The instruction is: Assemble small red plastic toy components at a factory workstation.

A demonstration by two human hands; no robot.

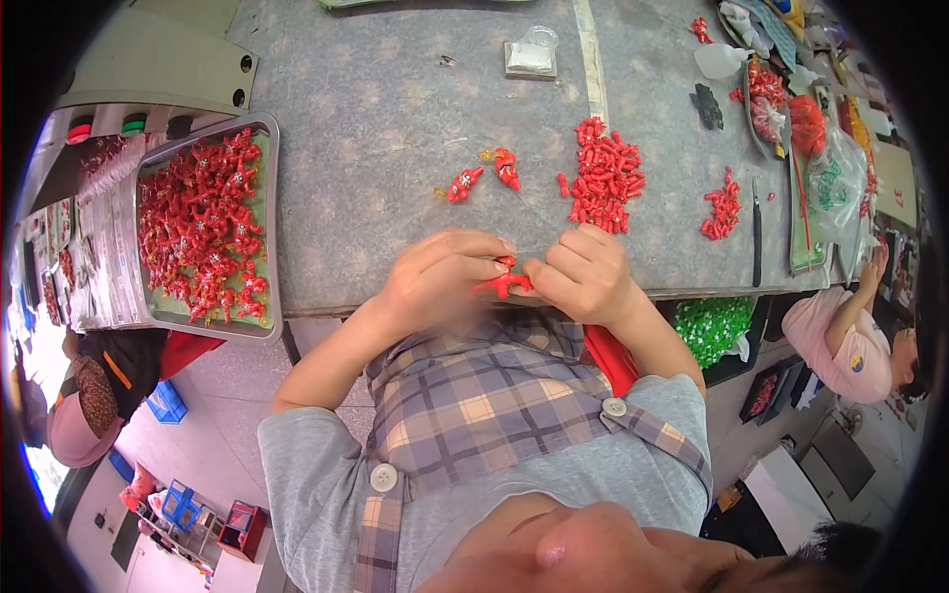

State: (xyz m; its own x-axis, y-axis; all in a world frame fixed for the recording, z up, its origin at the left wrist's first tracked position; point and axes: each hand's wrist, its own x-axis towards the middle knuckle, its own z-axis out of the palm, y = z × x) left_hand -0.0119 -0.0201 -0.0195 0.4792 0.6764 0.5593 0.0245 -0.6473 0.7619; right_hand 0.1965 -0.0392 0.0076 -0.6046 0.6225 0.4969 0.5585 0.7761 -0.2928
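While a central pile of small red parts (607, 178) gives the fixed reference, the grey table (386, 109) spreads left, right and beyond it. Person in a plaid apron (484, 405) at the table's edge, on the near side of the pile.

Metal tray (274, 227): well left of the pile, heaped with red figures (203, 227). Left hand (440, 275): near side and left of the pile, thumb and fingertips pinching a red piece (507, 285). Right hand (587, 275): just on the near side of the pile, fingers curled, fingertips closed on the same piece from its right end.

Smaller red cluster (723, 210): right of the pile, apart from it. Slim black-handled tool (757, 242): farther right of the pile, lying lengthwise away from the person. White square container (531, 59): beyond the pile and to its left. Two loose figures (505, 170): left of the pile, near each other, yellowish ends visible.

Held piece: near side and left of the pile, between both hands, partly hidden by fingers.
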